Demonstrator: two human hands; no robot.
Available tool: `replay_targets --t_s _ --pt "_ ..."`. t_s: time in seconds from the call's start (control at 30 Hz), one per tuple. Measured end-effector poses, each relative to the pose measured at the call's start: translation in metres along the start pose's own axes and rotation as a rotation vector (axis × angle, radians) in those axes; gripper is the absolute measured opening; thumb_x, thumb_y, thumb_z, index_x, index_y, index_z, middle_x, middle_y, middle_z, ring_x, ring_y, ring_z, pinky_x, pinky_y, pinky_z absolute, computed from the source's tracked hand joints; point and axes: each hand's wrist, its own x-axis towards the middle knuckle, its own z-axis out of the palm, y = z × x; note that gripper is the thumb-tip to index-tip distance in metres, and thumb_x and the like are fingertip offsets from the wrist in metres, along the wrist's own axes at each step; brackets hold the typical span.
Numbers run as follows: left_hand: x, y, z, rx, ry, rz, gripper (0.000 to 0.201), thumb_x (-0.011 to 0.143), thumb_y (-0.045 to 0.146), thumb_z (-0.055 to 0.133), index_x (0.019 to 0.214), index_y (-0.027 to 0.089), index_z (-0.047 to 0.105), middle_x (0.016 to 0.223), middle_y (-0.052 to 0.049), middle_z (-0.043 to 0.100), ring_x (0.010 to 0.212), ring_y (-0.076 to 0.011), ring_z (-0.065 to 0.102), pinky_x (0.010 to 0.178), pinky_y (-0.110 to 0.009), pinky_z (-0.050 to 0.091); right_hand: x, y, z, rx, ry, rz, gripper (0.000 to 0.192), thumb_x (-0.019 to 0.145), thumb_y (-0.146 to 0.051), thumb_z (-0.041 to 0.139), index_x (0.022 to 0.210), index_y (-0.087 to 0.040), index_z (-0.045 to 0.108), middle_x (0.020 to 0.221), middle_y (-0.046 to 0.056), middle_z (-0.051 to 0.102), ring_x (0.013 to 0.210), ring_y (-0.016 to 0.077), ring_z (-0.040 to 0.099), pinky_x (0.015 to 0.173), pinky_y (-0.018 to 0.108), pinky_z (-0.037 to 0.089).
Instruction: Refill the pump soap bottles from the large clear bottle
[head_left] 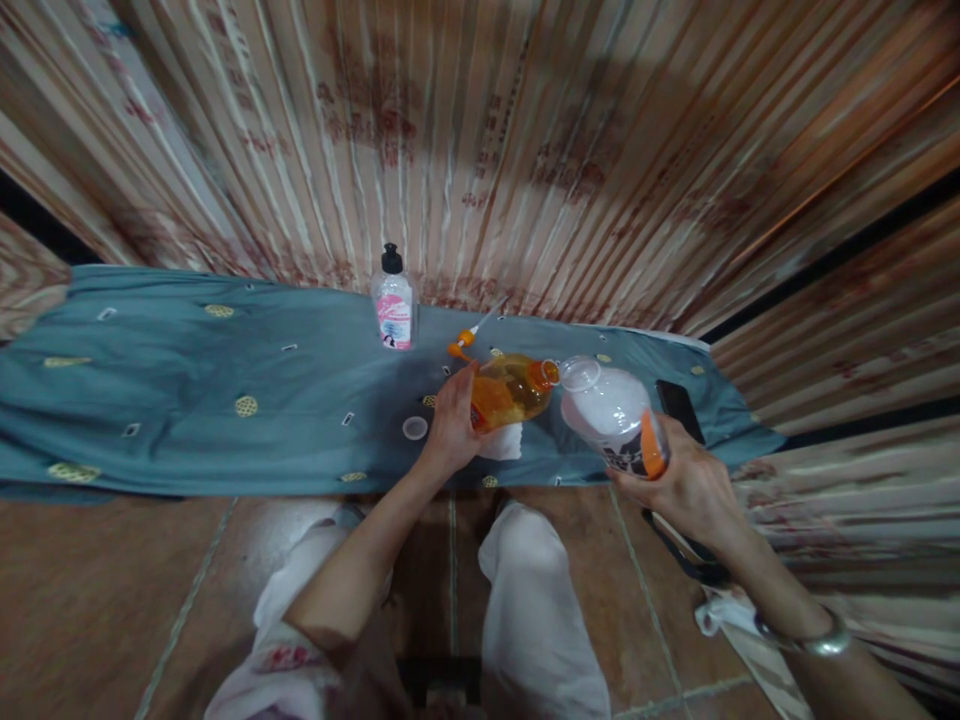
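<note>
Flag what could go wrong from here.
1. Spill: the left hand tips the amber bottle with its mouth close to that of the clear bottle in the right hand; misalignment could wet the cloth.
2. The dark phone-like slab beside the right hand might get splashed or knocked.
3. The small round white piece could be swept off.

amber bottle (514,388) perhaps touching clear bottle (611,408)

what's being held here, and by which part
Left hand: the amber bottle, by its lower body. Right hand: the clear bottle, near its base.
</note>
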Motion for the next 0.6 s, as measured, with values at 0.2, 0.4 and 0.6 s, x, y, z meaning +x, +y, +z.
replay_targets --t_s 0.2,0.4,0.6 --pt "0.002 0.004 -0.001 0.014 -0.004 -0.012 0.093 0.068 0.037 0.076 0.143 0.018 0.026 0.135 -0.017 0.049 0.124 -0.0343 0.050 0.105 -0.051 0.041 0.000 0.002 -0.004 -0.034 0.008 -0.010 0.074 0.065 -0.057 0.064 0.124 -0.015 0.051 0.110 0.014 0.067 0.089 0.0286 0.067 0.073 0.036 0.051" --pt "0.004 0.006 0.001 0.032 -0.011 -0.017 0.094 0.066 0.033 0.078 0.143 0.014 0.027 0.136 -0.019 0.049 0.124 -0.0333 0.050 0.106 -0.049 0.040 0.001 0.006 -0.007 -0.054 -0.009 0.004 0.079 0.065 -0.059 0.063 0.127 -0.013 0.050 0.098 0.013 0.069 0.083 0.0295 0.067 0.069 0.037 0.051" --pt "0.006 0.008 0.003 0.043 -0.022 -0.038 0.096 0.066 0.033 0.078 0.145 0.017 0.025 0.135 -0.017 0.050 0.123 -0.0329 0.050 0.105 -0.050 0.040 0.001 0.011 -0.010 -0.076 -0.002 -0.016 0.080 0.065 -0.059 0.064 0.130 -0.014 0.049 0.100 0.013 0.069 0.083 0.0286 0.067 0.069 0.037 0.051"
